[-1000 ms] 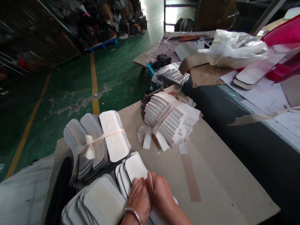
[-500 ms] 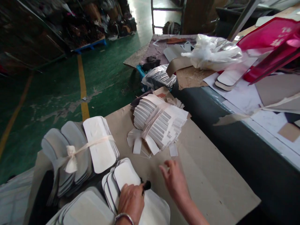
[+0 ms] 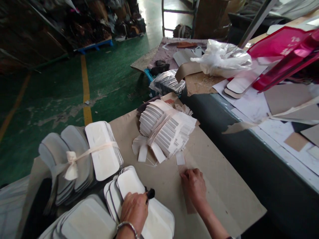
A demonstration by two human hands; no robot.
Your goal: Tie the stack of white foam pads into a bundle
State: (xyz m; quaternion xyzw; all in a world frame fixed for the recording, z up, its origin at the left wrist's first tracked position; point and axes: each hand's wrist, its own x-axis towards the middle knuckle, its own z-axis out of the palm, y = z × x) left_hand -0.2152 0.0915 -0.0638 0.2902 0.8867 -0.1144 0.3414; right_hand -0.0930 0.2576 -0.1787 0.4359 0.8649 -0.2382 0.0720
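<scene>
At the left of the frame I have a bundle of pale, round-cornered panels (image 3: 82, 169), tied with a knotted cloth strip (image 3: 71, 166). At lower left lies a loose pile (image 3: 87, 219) of similar pieces.

Right beside it, bottom centre, is the stack (image 3: 159, 214) I care about. My left hand (image 3: 134, 207) bears down on it with the fingers curled in; a black piece (image 3: 151, 194) pokes out past them, though I can't tell whether it is pinched or merely lies against them. I judge each panel light and fairly stiff, with smooth faces that could slide and fan apart. I'd take the stack across its middle, pressing from above, rather than by a corner. The black piece looks soft; I'd grip it close to the stack.

Past centre, a bound bundle of thin strips (image 3: 166, 129) looks easy to crease; I'd lift it at its binding.

Right of centre, my right hand (image 3: 195, 186) is down over a flat brownish strip (image 3: 190, 208) on the cardboard (image 3: 224, 196), fingers bent, tips hidden, so I can't tell whether they pinch anything.
</scene>
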